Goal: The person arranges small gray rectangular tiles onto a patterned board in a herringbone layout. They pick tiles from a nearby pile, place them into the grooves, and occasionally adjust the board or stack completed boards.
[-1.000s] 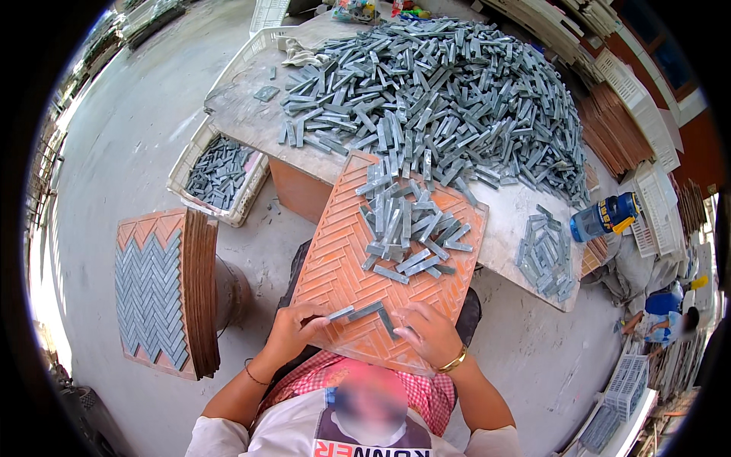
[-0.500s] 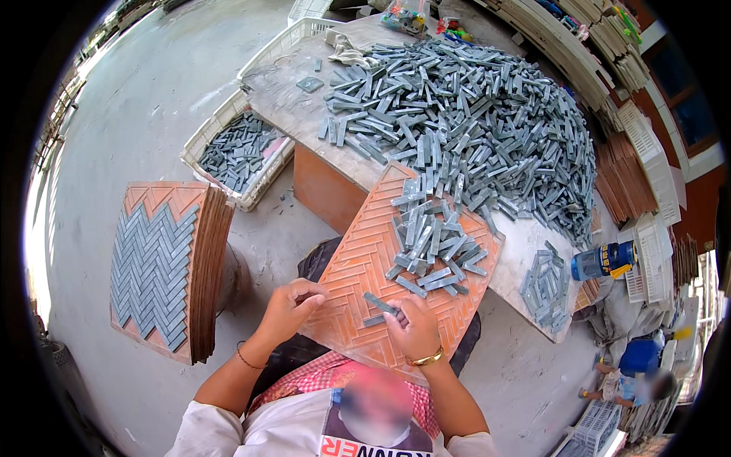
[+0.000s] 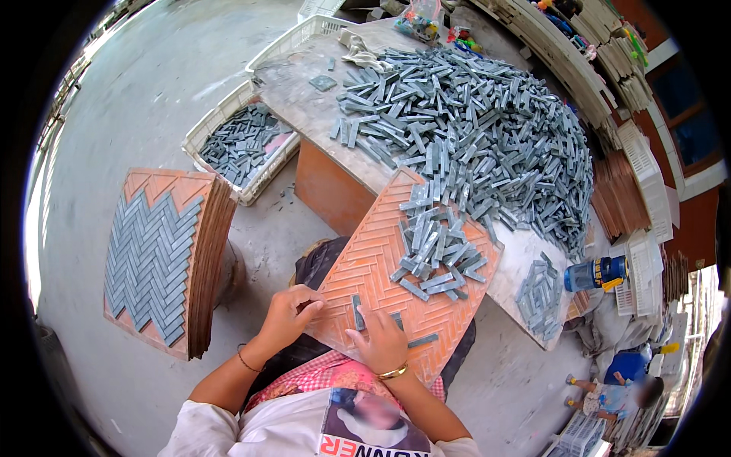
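An orange board [image 3: 365, 251] with raised herringbone ridges lies tilted across my lap. My right hand [image 3: 378, 339] is over its near part, thumb and fingertips closed on a narrow grey strip tile [image 3: 356, 311] at the board's surface. Just beyond its knuckles, a second strip [image 3: 397, 320] shows in part. Another strip [image 3: 423, 340] lies loose to the right of that hand. At the board's left edge is my left hand [image 3: 291, 311], fingers loosely bent and the thumb apart, with nothing visible in it. A heap of strips [image 3: 438, 247] covers the board's far right.
A large pile of grey strips [image 3: 472, 129] covers the table [image 3: 293, 76] ahead. On the left stands a stack of boards [image 3: 209, 266], its top one filled with herringbone strips. A white crate [image 3: 202, 156] holds more strips. A blue bottle [image 3: 594, 274] and a child [image 3: 620, 396] are at right.
My right hand has moved left and down to the board with a strip. One strip now lies loose to its right. My left hand has hardly moved.
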### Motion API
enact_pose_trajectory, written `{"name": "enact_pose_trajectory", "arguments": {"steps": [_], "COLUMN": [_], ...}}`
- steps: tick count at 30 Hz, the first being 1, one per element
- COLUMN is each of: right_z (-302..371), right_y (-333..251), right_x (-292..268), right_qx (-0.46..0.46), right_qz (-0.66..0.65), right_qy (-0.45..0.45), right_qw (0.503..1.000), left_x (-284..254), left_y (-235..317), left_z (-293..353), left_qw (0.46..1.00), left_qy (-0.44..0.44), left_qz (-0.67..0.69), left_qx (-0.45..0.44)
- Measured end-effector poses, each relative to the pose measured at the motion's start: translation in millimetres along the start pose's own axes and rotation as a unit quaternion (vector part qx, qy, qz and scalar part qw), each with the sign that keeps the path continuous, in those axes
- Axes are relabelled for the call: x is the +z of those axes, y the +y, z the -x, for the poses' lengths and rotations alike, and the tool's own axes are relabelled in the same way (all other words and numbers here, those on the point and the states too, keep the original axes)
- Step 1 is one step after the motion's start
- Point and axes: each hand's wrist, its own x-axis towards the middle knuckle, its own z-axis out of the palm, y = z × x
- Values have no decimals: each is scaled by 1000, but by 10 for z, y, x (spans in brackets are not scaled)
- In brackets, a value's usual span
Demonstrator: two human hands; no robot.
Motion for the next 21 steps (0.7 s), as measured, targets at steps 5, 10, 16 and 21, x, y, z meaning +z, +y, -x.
{"name": "enact_pose_trajectory", "arguments": {"steps": [5, 10, 16, 21], "right_z": [-40, -78, -181, -183], "right_y": [3, 11, 361, 734], "right_x": [21, -23, -393, -465], "right_qx": [-22, 5, 57, 37], "right_qz": [39, 2, 18, 114], "right_qy": [17, -44, 78, 92], "right_qw": [999, 999, 995, 989], "left_x": [155, 332, 264, 351], "left_y": [-20, 2, 73, 27], "left_z": [56, -11, -439, -468], "left_qw": [990, 958, 907, 919], "left_qy": [7, -2, -150, -171], "left_qz": [-76, -164, -211, -200], "left_qx": [121, 237, 331, 294]}}
